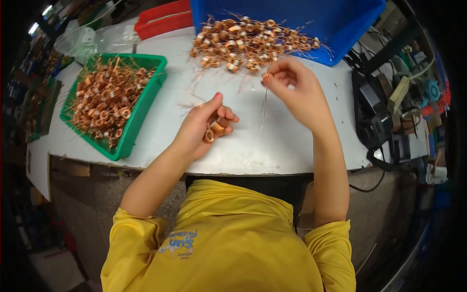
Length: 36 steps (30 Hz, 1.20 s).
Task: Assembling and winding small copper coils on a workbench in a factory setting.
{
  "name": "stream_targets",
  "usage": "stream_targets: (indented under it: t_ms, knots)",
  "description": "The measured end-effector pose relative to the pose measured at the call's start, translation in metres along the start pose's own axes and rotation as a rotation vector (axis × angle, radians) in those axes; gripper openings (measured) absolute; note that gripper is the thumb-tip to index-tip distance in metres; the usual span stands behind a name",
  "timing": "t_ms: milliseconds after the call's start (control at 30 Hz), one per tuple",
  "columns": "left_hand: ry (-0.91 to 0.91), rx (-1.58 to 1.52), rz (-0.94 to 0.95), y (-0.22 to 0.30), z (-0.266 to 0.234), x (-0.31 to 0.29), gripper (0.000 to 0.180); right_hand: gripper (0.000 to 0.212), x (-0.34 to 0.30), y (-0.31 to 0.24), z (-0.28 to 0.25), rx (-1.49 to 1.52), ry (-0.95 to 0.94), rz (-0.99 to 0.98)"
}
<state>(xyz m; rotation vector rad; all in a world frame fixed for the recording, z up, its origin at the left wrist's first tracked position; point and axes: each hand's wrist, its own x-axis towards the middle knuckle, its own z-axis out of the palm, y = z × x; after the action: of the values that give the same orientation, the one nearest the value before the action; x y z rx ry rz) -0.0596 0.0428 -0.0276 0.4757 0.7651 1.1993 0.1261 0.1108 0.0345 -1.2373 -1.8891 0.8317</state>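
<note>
Several ring-shaped copper wire coils [217, 129] rest in the curled fingers of my left hand [194, 127], low over the white tabletop. To the right and farther off, my right hand [297, 92] pinches thin copper wire [263, 114] between thumb and fingertips; long ends stick up and hang down from the grip. Whether a coil sits inside that pinch is hidden. Beyond the right hand, a heap of copper coils [238, 44] with pale bands and loose wire ends spills from a tipped blue bin [335, 29].
On the left stands a green tray [130, 131] full of copper coils. A red tray [163, 19] and a clear plastic bag [109, 39] lie at the back left. Black equipment [369, 109] with cables stands along the right. The white table's [238, 163] front edge runs before me.
</note>
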Motion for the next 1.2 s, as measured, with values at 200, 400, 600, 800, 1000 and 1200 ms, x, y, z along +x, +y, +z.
stream_targets:
  t_ms: [200,400,600,800,1000,1200]
  knots:
    - [-0.253,-0.045,-0.086,-0.028,0.027,-0.023,0.015,0.017,-0.078,-0.039,-0.018,0.26,-0.159,0.152]
    - [-0.425,-0.272,-0.191,-0.058,0.023,-0.026,0.023,0.025,-0.108,-0.032,-0.023,0.15,-0.182,-0.028]
    - [-0.384,-0.407,-0.369,-0.058,0.044,-0.042,0.025,0.038,-0.132,0.019,-0.024,0.484,-0.017,0.02]
    - [-0.312,-0.365,-0.355,-0.069,0.048,-0.055,0.026,0.045,-0.151,0.025,0.004,0.728,-0.015,-0.013]
    - [-0.369,-0.407,-0.387,-0.07,0.042,-0.059,0.028,0.052,-0.15,0.03,0.009,0.739,0.013,-0.17]
    - [-0.424,-0.336,-0.405,-0.067,0.036,-0.056,0.028,0.057,-0.155,0.033,0.016,0.882,0.047,-0.217]
